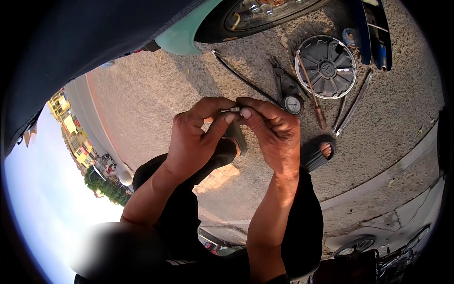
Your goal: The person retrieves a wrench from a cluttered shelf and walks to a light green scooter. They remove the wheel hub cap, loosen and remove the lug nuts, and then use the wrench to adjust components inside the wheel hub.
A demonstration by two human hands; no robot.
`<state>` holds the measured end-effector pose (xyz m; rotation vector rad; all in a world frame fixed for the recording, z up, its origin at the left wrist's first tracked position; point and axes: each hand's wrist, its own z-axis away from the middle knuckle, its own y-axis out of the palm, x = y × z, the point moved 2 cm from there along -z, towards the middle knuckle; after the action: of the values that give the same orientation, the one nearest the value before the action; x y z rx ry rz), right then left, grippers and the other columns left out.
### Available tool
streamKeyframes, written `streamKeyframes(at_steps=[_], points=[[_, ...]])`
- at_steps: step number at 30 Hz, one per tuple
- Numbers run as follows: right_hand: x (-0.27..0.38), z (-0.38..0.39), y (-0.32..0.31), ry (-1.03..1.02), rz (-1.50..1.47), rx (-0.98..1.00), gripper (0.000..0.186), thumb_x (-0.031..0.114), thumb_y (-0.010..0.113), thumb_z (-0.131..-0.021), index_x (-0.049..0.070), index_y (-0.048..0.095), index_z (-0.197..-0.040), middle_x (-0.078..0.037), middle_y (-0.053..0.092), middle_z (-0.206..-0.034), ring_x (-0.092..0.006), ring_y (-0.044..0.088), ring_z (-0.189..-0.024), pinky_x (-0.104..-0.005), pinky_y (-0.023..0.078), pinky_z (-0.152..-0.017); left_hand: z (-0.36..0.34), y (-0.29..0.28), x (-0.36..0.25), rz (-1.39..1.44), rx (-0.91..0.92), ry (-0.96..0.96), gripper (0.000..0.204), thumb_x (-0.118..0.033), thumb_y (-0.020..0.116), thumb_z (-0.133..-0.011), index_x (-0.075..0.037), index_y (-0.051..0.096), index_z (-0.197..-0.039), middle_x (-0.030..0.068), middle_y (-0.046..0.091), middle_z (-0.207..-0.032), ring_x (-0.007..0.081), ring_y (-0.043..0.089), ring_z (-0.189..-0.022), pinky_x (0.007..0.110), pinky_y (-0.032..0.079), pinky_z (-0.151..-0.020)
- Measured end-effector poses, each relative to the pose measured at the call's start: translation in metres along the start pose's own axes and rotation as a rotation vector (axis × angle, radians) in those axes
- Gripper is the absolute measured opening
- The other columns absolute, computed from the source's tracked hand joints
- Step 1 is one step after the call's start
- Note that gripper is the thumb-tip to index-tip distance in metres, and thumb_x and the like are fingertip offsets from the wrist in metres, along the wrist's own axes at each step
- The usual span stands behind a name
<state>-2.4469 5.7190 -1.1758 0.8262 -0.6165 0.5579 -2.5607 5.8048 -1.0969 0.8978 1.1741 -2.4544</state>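
My left hand (194, 135) and my right hand (272, 135) meet at the middle of the view, thumbs and forefingers pinched on a small silvery metal piece (235, 110); its exact shape is too small to tell. Just beyond them on the gritty pavement lie an air gauge (292, 105) with a pistol-like body, a black hose (241, 79), a long screwdriver (320, 118) across a round black wheel cover (321, 52) with a silver rim, and metal bars (354, 104) that look like tire levers.
A vehicle tire (217, 31) and mint-green bodywork (177, 33) are at the top, beside a dark blue tray-like object (378, 33). My sandalled feet (319, 154) are below my hands. A kerb (378, 180), bicycles (359, 246) and a street with buildings (71, 123) surround the spot.
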Motion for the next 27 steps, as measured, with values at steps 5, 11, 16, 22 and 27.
streamKeyframes(at_steps=[5,11,16,22,27], points=[[-0.003,-0.021,-0.011,-0.054,0.137,0.101,0.011,-0.001,0.072,-0.089,-0.003,0.071,-0.100,-0.010,0.074,-0.083,-0.0087,0.068,-0.071,-0.0227,0.053,-0.062,-0.014,0.027,0.034,0.709,-0.058,-0.163,0.014,-0.008,0.067,-0.096,0.000,0.066,-0.108,0.0053,0.073,-0.095,0.0109,0.068,-0.093,0.026,0.054,-0.077],[-0.025,-0.072,-0.010,0.007,0.001,0.317,0.017,0.003,0.069,-0.093,-0.005,0.064,-0.107,-0.008,0.072,-0.090,-0.0114,0.068,-0.077,-0.0241,0.055,-0.070,-0.048,0.033,0.068,0.539,-0.147,0.117,0.023,-0.008,0.067,-0.097,0.002,0.069,-0.116,0.0057,0.069,-0.101,0.0097,0.063,-0.091,0.026,0.052,-0.082],[-0.001,-0.104,0.006,-0.078,0.114,0.409,0.019,0.010,0.064,-0.097,-0.005,0.064,-0.109,-0.010,0.073,-0.089,-0.0138,0.069,-0.075,-0.0268,0.054,-0.068,-0.059,0.011,0.026,0.160,-0.325,0.240,0.028,-0.006,0.063,-0.094,-0.002,0.068,-0.121,0.0137,0.068,-0.101,0.0201,0.068,-0.093,0.031,0.053,-0.083],[0.008,-0.087,0.011,-0.052,0.261,0.271,0.022,0.016,0.066,-0.096,-0.003,0.070,-0.107,-0.007,0.073,-0.089,-0.0145,0.071,-0.078,-0.0269,0.053,-0.069,-0.055,0.020,0.042,-0.056,-0.409,0.324,0.030,-0.007,0.063,-0.091,-0.007,0.070,-0.120,0.0144,0.066,-0.094,0.0265,0.069,-0.082,0.038,0.055,-0.072],[-0.005,-0.098,-0.004,-0.096,0.158,0.252,0.020,0.019,0.073,-0.091,0.003,0.074,-0.102,-0.005,0.074,-0.086,-0.0126,0.070,-0.078,-0.0264,0.051,-0.069,-0.056,0.027,0.033,-0.046,-0.422,0.441,0.034,-0.010,0.072,-0.086,-0.007,0.070,-0.119,0.0133,0.067,-0.098,0.0262,0.069,-0.074,0.038,0.056,-0.070]])
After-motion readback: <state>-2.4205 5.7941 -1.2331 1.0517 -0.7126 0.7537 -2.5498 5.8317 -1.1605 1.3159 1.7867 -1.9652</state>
